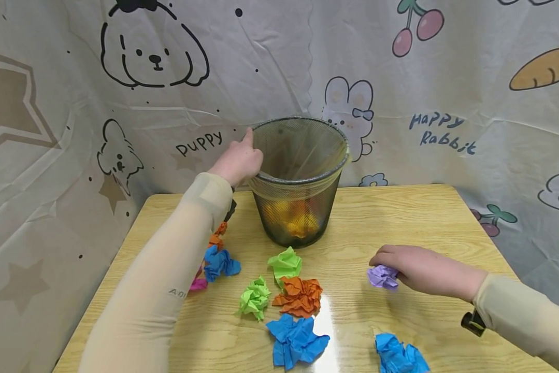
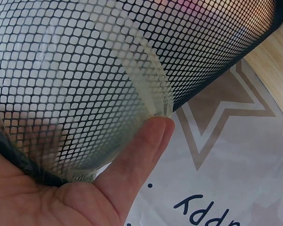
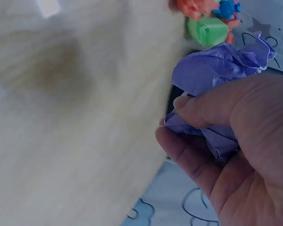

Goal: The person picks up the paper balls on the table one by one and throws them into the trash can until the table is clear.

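My left hand is at the left rim of a black wire mesh bin with a thin clear liner folded over its edge. In the left wrist view one digit lies along the outside of the mesh bin, with blurred fingers showing through it, so the hand grips the rim. To the right of the bin, my right hand pinches a crumpled purple paper ball between thumb and fingers. The same paper ball appears large in the right wrist view, tabletop beside it. Yellow and reddish paper shows inside the bin.
In front of the bin lie crumpled green, orange and blue papers. Another blue ball sits near the front right. More blue, orange and pink papers are beside the left forearm. A printed cloth hangs behind the table.
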Action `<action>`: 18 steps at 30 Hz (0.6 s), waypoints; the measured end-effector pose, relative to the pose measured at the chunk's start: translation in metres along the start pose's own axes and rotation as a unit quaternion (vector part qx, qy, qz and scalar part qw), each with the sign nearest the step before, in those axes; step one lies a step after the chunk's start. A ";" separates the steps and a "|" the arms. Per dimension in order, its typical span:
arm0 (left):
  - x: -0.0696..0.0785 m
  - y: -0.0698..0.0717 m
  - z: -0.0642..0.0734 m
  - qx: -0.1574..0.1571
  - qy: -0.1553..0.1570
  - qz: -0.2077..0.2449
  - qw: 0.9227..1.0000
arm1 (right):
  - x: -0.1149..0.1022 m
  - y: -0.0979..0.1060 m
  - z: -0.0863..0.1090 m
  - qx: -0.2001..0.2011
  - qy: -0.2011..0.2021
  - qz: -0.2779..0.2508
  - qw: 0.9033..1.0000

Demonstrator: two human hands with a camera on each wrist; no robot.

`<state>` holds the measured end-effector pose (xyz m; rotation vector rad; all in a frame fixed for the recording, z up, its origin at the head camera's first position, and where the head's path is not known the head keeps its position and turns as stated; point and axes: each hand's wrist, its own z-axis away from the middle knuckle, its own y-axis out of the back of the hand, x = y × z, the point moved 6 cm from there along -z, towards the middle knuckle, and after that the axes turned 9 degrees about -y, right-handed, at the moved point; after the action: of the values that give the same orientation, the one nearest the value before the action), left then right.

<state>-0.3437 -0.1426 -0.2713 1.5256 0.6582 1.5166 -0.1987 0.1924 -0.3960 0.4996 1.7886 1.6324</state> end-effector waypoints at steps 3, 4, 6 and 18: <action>0.000 0.000 0.000 0.001 0.001 0.003 1.000 | 0.000 0.013 -0.002 0.021 0.011 0.010 1.000; 0.000 0.000 0.000 0.001 0.001 0.003 1.000 | 0.001 0.016 -0.003 0.028 0.011 0.014 0.999; 0.000 0.000 0.000 0.003 0.000 0.002 1.000 | 0.002 0.023 -0.004 0.039 0.013 0.022 0.999; -0.002 -0.001 -0.001 0.005 0.004 -0.001 1.000 | 0.004 0.064 -0.012 0.079 0.005 0.061 0.995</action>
<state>-0.3448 -0.1433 -0.2733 1.5275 0.6721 1.5213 -0.2192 0.1965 -0.3341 0.6862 1.9375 1.5822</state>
